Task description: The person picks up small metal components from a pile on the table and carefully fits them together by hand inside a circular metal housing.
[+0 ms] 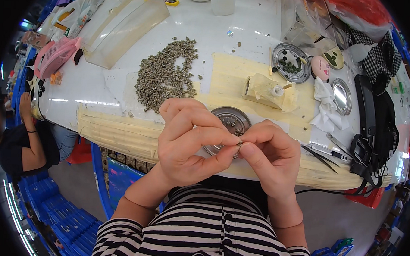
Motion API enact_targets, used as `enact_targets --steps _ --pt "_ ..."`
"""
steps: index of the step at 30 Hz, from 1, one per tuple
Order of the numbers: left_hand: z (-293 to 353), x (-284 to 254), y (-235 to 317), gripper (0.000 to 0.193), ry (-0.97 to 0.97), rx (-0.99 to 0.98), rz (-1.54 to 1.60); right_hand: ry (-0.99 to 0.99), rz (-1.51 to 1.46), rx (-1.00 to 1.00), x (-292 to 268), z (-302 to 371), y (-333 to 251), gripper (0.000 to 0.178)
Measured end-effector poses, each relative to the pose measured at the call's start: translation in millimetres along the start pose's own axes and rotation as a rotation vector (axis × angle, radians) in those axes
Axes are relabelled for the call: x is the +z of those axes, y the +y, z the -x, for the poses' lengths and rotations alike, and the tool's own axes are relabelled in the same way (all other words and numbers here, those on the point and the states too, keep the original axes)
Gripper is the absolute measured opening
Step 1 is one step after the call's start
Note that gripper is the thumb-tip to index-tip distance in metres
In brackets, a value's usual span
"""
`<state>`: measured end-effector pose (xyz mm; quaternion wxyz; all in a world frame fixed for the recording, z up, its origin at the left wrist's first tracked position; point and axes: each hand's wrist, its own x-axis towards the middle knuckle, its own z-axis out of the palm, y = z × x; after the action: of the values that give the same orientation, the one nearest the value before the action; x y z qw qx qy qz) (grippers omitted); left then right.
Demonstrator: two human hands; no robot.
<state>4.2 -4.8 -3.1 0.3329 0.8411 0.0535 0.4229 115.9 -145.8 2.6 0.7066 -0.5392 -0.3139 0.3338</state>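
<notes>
Both hands are held up together over the near edge of the white tabletop [247, 37], right in front of the striped shirt [208, 235]. The left hand [190, 141] and the right hand [271, 154] meet at their fingertips, and between them sits one tiny grey piece [238, 142].

The left thumb and first finger are pressed together on the piece from the left side. The right thumb and first finger pinch it from the right side. The other fingers of both hands are curled in. The piece is so small that I cannot tell which way its long side points. It lies right where the two hands touch, so neither hand is nearer; both hold it.

Just behind the hands, at the near edge, sits a round metal dish [231, 122], partly hidden by the fingers. It seems to hold a few more little pieces. Farther back, near the middle of the tabletop, lies a big pile of small grey pieces [163, 75]. It is well apart from the hands, off to their left.
</notes>
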Motion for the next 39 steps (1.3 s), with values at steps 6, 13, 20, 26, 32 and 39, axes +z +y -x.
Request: enact_targets --steps 6,13,20,26,32,39 --pt "-0.4 0.6 0.7 0.023 -0.003 -0.009 -0.066 0.081 0.535 -0.42 -1.4 -3.8 0.4 0.019" --pt "0.0 0.9 0.5 0.023 -0.008 -0.026 -0.079 0.13 0.596 -0.525 1.5 -3.3 1.2 0.022" --pt "-0.4 3.3 1.7 0.024 -0.014 0.009 -0.111 0.097 0.488 -0.325 -1.1 -4.6 -1.9 0.013" --pt "-1.2 3.2 -0.1 0.024 -0.034 0.009 -0.068 0.101 0.352 -0.177 -2.2 -4.0 -2.9 0.007" --pt "0.3 4.0 2.6 0.023 -0.079 -0.153 0.093 0.124 0.319 -0.205 -2.9 -4.1 2.0 0.007" --pt "-0.1 3.8 15.6 0.014 -0.081 -0.421 0.418 0.185 0.603 -0.498 -0.5 -2.3 1.3 0.013"
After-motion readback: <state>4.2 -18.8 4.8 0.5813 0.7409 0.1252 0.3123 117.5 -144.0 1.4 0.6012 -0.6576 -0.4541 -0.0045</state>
